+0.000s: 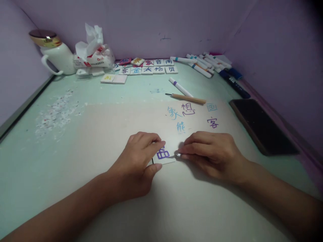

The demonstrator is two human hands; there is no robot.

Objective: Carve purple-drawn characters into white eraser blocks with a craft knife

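Note:
A small white square tile (164,160) with a purple character drawn on it lies on the pale sheet in front of me. My left hand (137,164) is closed on the tile's left side, fingers along the top and thumb at the lower edge, hiding part of the character. From the right, my right hand (214,153) pinches a craft knife (178,155) with a silvery collar. Its thin blade meets the tile's face beside the purple strokes. Most of the knife's handle is hidden in my fingers.
Beyond my hands lie a wooden-handled carving tool (186,98) and a purple-banded marker (180,87). Character tiles (148,70), a tissue pack (94,60) and a white mug (59,58) line the back. Markers (202,64) and a phone (262,126) are at right; shavings (57,112) at left.

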